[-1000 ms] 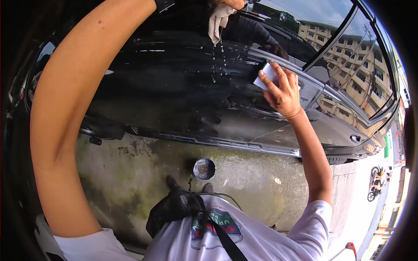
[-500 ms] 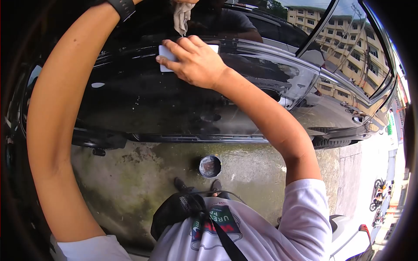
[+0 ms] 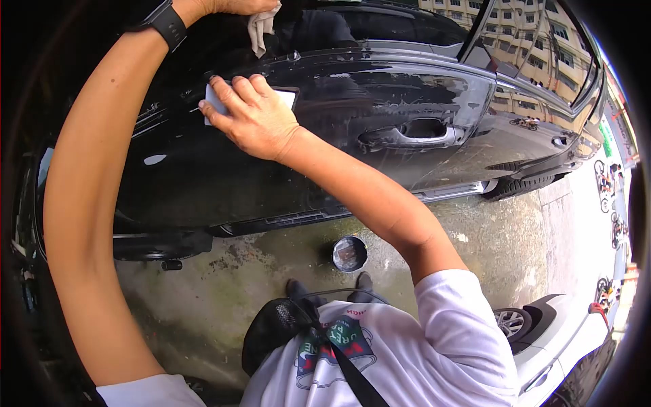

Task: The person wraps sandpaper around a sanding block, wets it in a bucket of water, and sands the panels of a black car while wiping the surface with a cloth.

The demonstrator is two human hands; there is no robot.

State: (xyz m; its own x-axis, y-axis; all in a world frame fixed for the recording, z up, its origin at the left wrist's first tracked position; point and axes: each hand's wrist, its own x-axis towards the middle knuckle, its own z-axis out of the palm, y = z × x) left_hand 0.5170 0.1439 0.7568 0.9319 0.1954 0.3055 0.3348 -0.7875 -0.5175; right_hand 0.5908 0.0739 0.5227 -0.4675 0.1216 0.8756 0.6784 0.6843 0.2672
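Right hand (image 3: 256, 123) grips a white block (image 3: 285, 100) against the black door (image 3: 271, 193); left hand (image 3: 241, 5) seemingly grips a cloth (image 3: 260, 30).

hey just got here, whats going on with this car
A person is working on the side of a black car. Their right hand holds a pale pad against the car door, while their left hand, near the top edge of the view, holds a hanging cloth. Pale, patchy areas show near the door handle. A bucket stands on the ground between the person's feet and the car.
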